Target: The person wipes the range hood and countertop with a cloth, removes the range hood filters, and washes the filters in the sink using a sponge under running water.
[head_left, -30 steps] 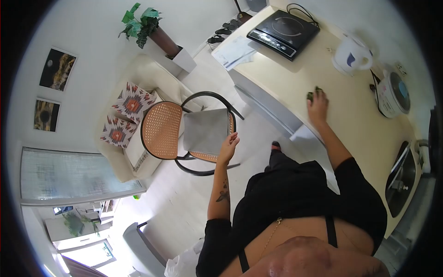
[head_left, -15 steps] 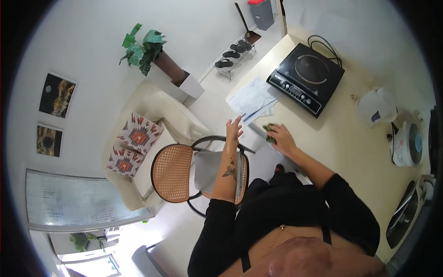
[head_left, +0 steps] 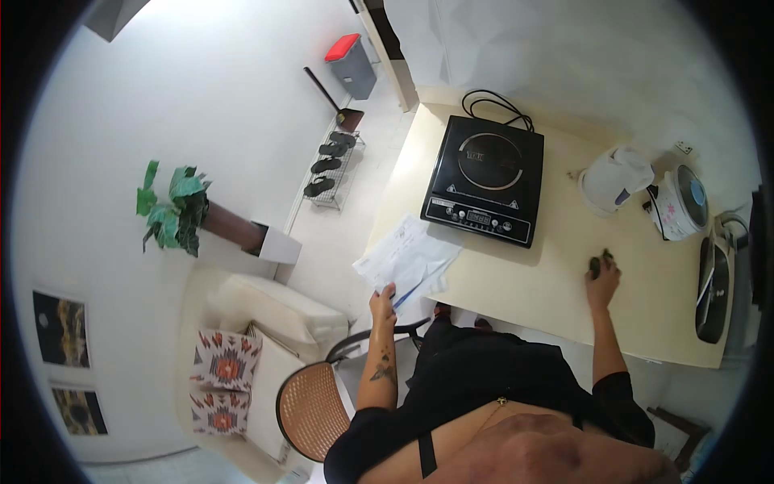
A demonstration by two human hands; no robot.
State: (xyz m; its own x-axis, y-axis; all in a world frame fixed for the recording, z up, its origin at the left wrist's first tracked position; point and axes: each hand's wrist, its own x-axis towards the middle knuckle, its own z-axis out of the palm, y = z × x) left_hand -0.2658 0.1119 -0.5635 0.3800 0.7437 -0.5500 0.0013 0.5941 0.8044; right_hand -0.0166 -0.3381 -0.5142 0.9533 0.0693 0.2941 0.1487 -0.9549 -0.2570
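My left hand [head_left: 383, 305] is closed at the near edge of several white papers [head_left: 415, 254], which lie at the counter's left end. A blue strip [head_left: 409, 297] shows beside it among the sheets. Over the counter's right part, my right hand [head_left: 605, 286] is closed around a small dark green, crumpled-looking thing [head_left: 595, 267]; its exact kind does not show. Between the two hands and farther back stands a black induction cooker [head_left: 488, 177] with a control panel along its front.
A white kettle [head_left: 614, 181] and a flowered rice cooker [head_left: 679, 206] stand right on the counter [head_left: 516, 294], near a sink [head_left: 711, 294]. A cane-backed chair [head_left: 314, 411] is at my left. Beyond are a sofa [head_left: 278, 302], potted plant [head_left: 234, 226] and shoe rack [head_left: 330, 173].
My left hand was open beside the papers and has closed at their edge. My right hand has moved right across the counter with the green thing. The view has turned.
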